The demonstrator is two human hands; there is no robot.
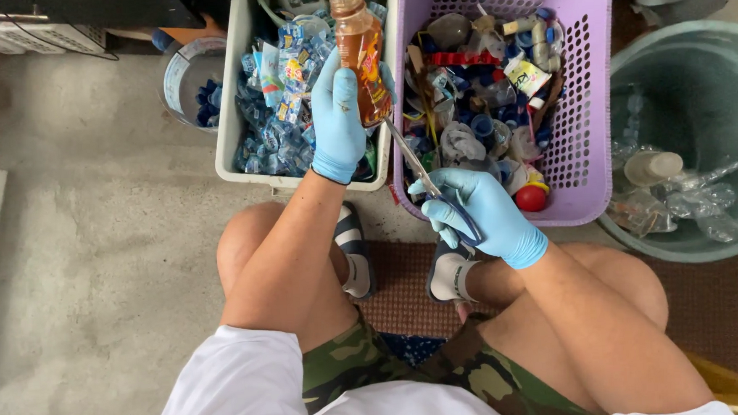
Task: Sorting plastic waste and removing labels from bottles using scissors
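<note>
— While the person sat low with knees apart, why was the bottle [359, 52] held up so high, near the top centre of the frame?

— It looked like a matter of reach. The left hand [337, 121], in a blue glove, was wrapped around the lower part of the amber plastic bottle and kept it upright and uncapped above the gap between the two baskets. The right hand [480, 213], also gloved, was closed through the handles of a pair of scissors [425, 179], whose blades ran up and to the left until the tips met the bottle's base. Holding it steady there let the blades get at the label, I would judge.

— And the containers?

— Set in a fan just beyond the feet, all within arm's length. The grey crate [232, 126] at upper centre-left held crumpled blue-and-clear wrappers; the lilac perforated basket [586, 95] to its right held caps, rings and scraps (a red cap lay near its lower rim). At the right edge, a green round tub [698, 64] held clear, bare bottles. A smaller clear bucket [179, 78] with blue caps stood left of the crate.

— What about the floor?

— Bare grey concrete, stained in places, filled the left half of the frame. Under the feet lay a brown mat [406, 273]. A white panel showed at the left edge, and dark clutter ran along the top; I could not tell what it was.
</note>
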